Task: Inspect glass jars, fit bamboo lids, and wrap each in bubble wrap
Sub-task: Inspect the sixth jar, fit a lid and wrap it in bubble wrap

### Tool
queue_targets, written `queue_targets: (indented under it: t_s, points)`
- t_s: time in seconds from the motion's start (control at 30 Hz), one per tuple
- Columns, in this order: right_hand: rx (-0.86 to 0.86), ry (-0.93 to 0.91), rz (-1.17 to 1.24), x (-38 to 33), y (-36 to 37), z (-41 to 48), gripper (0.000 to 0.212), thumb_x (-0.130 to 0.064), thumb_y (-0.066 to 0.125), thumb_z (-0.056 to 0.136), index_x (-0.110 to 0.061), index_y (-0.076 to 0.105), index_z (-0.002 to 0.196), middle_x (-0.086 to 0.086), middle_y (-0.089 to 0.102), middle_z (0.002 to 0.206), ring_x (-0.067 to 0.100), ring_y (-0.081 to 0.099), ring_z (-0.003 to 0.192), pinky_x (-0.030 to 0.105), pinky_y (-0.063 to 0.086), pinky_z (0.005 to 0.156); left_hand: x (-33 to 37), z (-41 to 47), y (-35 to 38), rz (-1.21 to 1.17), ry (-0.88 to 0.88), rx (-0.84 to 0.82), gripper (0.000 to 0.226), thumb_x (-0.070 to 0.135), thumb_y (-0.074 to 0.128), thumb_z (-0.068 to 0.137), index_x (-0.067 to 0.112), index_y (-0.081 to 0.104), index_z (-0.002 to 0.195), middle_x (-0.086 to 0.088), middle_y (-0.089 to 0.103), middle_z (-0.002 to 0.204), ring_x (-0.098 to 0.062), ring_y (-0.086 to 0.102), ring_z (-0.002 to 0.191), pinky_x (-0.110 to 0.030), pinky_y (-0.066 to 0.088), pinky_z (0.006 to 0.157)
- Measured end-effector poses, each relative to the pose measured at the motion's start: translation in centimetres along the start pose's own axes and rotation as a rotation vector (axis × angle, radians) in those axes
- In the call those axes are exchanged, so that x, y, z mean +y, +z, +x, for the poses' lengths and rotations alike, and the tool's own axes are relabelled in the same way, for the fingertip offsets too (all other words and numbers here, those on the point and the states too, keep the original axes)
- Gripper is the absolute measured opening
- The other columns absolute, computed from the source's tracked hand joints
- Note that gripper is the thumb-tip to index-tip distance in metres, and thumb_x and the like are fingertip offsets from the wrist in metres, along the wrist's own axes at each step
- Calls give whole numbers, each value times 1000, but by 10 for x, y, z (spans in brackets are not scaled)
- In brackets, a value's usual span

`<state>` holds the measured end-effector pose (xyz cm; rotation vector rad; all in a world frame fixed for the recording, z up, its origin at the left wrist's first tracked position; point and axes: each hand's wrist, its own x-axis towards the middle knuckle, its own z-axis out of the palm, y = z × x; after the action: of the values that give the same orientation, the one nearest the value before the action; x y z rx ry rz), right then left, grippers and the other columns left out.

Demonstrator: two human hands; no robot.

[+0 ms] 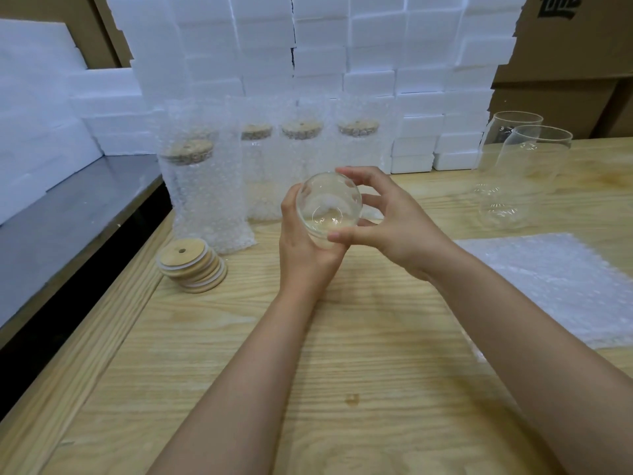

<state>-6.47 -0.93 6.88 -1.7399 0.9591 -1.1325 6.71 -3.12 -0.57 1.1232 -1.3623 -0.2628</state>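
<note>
a person holds one open glass jar [329, 210] in both hands above the middle of a wooden table [239, 371]. the jar lies tipped over, its long axis running away from the camera and its open mouth facing back toward the wearer, so the base shows through the round rim. the left hand [305, 241] cups the jar from below and from the left, with its fingers curled round the wall. the right hand [394, 228] reaches in from the right with fingers spread, thumb on the near rim and forefinger on the far rim.

behind the hands, four bubble-wrapped jars [205, 200] stand upright with bamboo lids fitted. a fifth lid may sit behind the front left one, but that cannot be told for sure. two unwrapped jars [529, 180] stand upright and lidless at far right, one just in front of the other. one leaning stack of bamboo lids [191, 265] rests left of the hands, its layers too close to count. flat bubble wrap [555, 286] lies at right. white foam blocks [308, 46] are piled along the back, with cardboard boxes [575, 46] beyond.
</note>
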Motion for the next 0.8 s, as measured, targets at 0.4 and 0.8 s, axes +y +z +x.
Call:
queue_targets:
  t_s: [0.4, 0.8]
  points:
    - [65, 108, 254, 1, -15, 4, 19, -25, 72, 76, -29, 72, 94, -12, 68, 103, 5, 65, 96, 43, 54, 93, 6, -2, -3, 28, 60, -62, 88, 15, 87, 68, 11, 33, 138, -1, 46, 139, -4, 46, 121, -11, 39, 95]
    - [345, 182, 218, 2, 8, 5, 40, -37, 81, 72, -24, 51, 94, 0, 52, 102, 8, 58, 89, 28, 49, 76, 3, -5, 2, 139, 223, -97, 88, 17, 85, 70, 28, 29, 137, 12, 41, 138, -18, 52, 123, -36, 47, 97]
